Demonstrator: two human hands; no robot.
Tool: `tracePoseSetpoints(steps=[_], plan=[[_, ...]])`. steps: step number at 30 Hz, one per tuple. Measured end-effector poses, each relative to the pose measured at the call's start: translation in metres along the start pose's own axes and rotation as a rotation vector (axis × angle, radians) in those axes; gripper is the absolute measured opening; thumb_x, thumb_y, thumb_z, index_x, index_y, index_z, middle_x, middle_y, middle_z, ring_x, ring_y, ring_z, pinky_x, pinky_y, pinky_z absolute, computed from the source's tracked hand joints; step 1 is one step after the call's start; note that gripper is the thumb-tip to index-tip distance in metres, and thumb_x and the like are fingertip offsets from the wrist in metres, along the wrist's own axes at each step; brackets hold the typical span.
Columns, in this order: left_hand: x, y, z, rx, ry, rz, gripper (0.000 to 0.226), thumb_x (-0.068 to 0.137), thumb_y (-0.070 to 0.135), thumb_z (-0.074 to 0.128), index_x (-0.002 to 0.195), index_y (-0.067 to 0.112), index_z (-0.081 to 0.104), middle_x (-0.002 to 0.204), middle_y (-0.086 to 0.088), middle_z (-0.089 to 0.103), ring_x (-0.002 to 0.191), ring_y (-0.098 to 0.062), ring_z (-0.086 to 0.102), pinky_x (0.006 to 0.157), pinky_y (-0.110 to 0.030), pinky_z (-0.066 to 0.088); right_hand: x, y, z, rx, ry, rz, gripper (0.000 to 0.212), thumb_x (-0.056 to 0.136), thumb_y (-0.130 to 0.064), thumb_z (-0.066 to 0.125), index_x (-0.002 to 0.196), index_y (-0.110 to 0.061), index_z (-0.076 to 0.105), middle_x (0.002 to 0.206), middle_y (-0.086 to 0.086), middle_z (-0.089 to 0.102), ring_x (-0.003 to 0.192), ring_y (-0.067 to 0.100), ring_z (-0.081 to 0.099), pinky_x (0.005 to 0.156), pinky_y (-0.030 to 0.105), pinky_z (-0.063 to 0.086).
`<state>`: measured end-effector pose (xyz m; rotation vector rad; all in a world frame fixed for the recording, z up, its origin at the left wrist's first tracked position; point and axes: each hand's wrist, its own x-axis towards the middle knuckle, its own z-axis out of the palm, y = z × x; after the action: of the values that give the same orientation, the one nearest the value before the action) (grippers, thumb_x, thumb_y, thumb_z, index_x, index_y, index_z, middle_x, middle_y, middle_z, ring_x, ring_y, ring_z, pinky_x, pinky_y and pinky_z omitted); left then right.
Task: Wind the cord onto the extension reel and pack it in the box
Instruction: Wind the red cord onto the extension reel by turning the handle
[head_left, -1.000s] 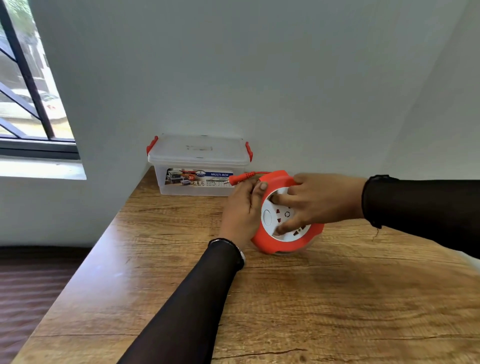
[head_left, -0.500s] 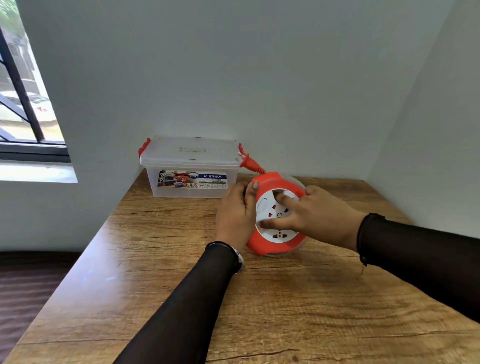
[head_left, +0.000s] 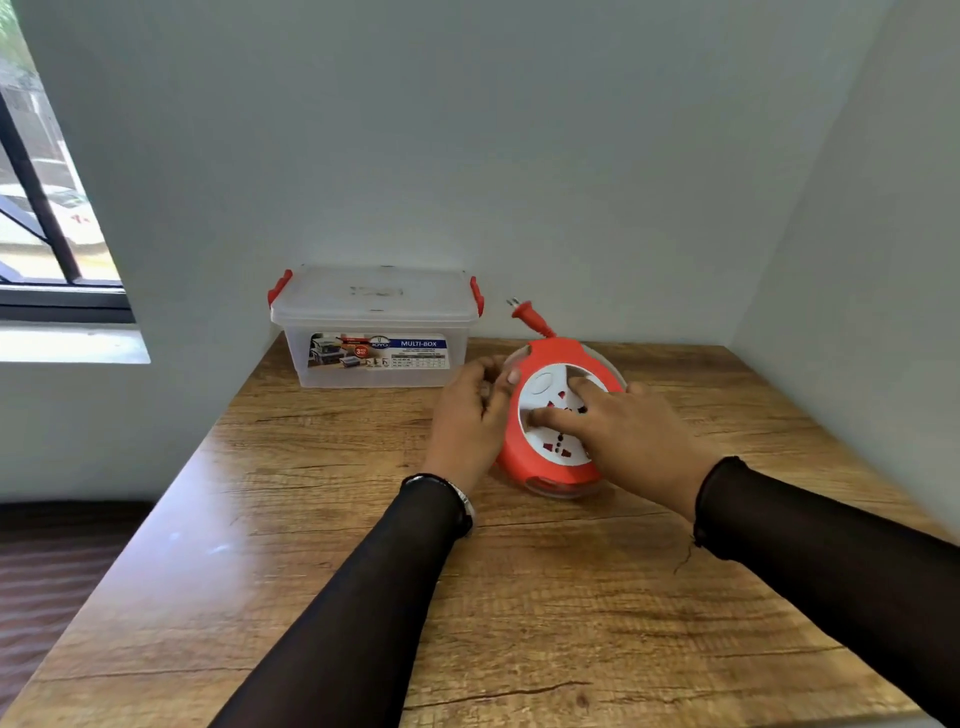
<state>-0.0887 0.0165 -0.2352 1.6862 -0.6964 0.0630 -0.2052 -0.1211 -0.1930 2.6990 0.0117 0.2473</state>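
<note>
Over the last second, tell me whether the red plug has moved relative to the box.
Yes. The red plug has swung rightward and up, from in front of the box to clear of its right latch, against the wall.

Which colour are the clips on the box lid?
The clips on the box lid are red, shown in the head view.

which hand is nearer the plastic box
Left. The left hand grips the reel's left edge, just in front of the box's right corner. The right hand rests on the reel's white face, farther right.
</note>
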Motion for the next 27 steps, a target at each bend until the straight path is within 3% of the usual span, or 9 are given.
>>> tracePoseSetpoints(steps=[3, 6, 9, 12, 18, 20, 22, 25, 27], plan=[[0.003, -0.011, 0.004, 0.123, -0.042, -0.001, 0.038, 0.093, 0.034, 0.056, 0.124, 0.012, 0.056, 0.120, -0.008, 0.063, 0.104, -0.020, 0.061, 0.093, -0.042, 0.051, 0.003, 0.012, 0.011, 0.150, 0.013, 0.120, 0.052, 0.091, -0.027, 0.049, 0.132, -0.051, 0.029, 0.125, 0.004, 0.049, 0.109, 0.027, 0.054, 0.072, 0.035, 0.044], [0.010, -0.023, 0.004, 0.250, -0.036, -0.046, 0.035, 0.090, 0.025, 0.062, 0.123, 0.013, 0.058, 0.124, -0.006, 0.059, 0.092, -0.013, 0.057, 0.090, -0.029, 0.048, 0.014, 0.031, 0.021, 0.250, -0.019, 0.194, 0.058, 0.086, -0.012, 0.045, 0.128, -0.051, 0.040, 0.117, 0.001, 0.054, 0.105, 0.024, 0.055, 0.059, 0.028, 0.032], [0.016, -0.034, 0.001, 0.371, -0.034, -0.077, 0.032, 0.088, 0.024, 0.064, 0.119, 0.017, 0.060, 0.121, -0.003, 0.060, 0.092, -0.010, 0.054, 0.085, -0.025, 0.046, 0.032, 0.051, 0.030, 0.349, -0.146, 0.230, 0.065, 0.083, -0.004, 0.043, 0.127, -0.052, 0.043, 0.127, 0.000, 0.055, 0.104, 0.024, 0.054, 0.057, 0.024, 0.031], [0.030, -0.038, -0.001, 0.425, -0.059, -0.084, 0.025, 0.087, 0.021, 0.065, 0.112, 0.018, 0.063, 0.116, -0.001, 0.059, 0.088, -0.008, 0.052, 0.080, -0.021, 0.041, 0.053, 0.069, 0.034, 0.397, -0.278, 0.216, 0.068, 0.080, -0.002, 0.043, 0.124, -0.054, 0.046, 0.131, 0.001, 0.054, 0.075, 0.014, 0.045, 0.049, 0.024, 0.026], [0.044, -0.044, -0.003, 0.488, -0.022, -0.100, 0.011, 0.084, 0.023, 0.066, 0.095, 0.024, 0.066, 0.093, 0.007, 0.060, 0.072, -0.003, 0.054, 0.068, -0.023, 0.043, 0.076, 0.084, 0.042, 0.321, -0.458, 0.082, 0.067, 0.083, -0.010, 0.043, 0.133, -0.054, 0.034, 0.129, -0.001, 0.056, 0.068, 0.011, 0.037, 0.046, 0.023, 0.021], [0.038, -0.041, -0.005, 0.453, 0.061, -0.123, 0.006, 0.083, 0.020, 0.068, 0.088, 0.023, 0.067, 0.083, 0.007, 0.064, 0.066, -0.004, 0.056, 0.060, -0.020, 0.041, 0.075, 0.084, 0.040, 0.350, -0.499, 0.068, 0.066, 0.083, -0.010, 0.044, 0.135, -0.050, 0.031, 0.130, -0.001, 0.054, 0.074, 0.014, 0.045, 0.046, 0.023, 0.020], [0.036, -0.037, -0.006, 0.449, 0.115, -0.158, 0.004, 0.082, 0.018, 0.069, 0.082, 0.022, 0.066, 0.072, 0.005, 0.064, 0.060, -0.008, 0.057, 0.055, -0.019, 0.038, 0.077, 0.083, 0.033, 0.416, -0.555, 0.113, 0.062, 0.084, -0.009, 0.044, 0.133, -0.043, 0.030, 0.118, 0.002, 0.056, 0.061, 0.010, 0.042, 0.044, 0.026, 0.020], [0.037, -0.029, -0.003, 0.597, 0.008, -0.233, 0.005, 0.082, 0.025, 0.067, 0.082, 0.023, 0.063, 0.077, 0.004, 0.065, 0.067, -0.020, 0.062, 0.058, -0.024, 0.039, 0.085, 0.081, 0.018, 0.448, -0.625, 0.166, 0.055, 0.087, -0.013, 0.045, 0.137, -0.025, 0.026, 0.102, 0.007, 0.059, 0.054, 0.011, 0.037, 0.043, 0.030, 0.022], [0.043, -0.021, 0.000, 0.697, -0.107, -0.274, 0.008, 0.084, 0.029, 0.063, 0.086, 0.022, 0.059, 0.091, 0.003, 0.064, 0.080, -0.023, 0.063, 0.061, -0.025, 0.036, 0.090, 0.080, 0.003, 0.450, -0.664, 0.157, 0.056, 0.090, -0.020, 0.046, 0.141, -0.018, 0.024, 0.109, 0.009, 0.060, 0.061, 0.016, 0.042, 0.044, 0.028, 0.022]])
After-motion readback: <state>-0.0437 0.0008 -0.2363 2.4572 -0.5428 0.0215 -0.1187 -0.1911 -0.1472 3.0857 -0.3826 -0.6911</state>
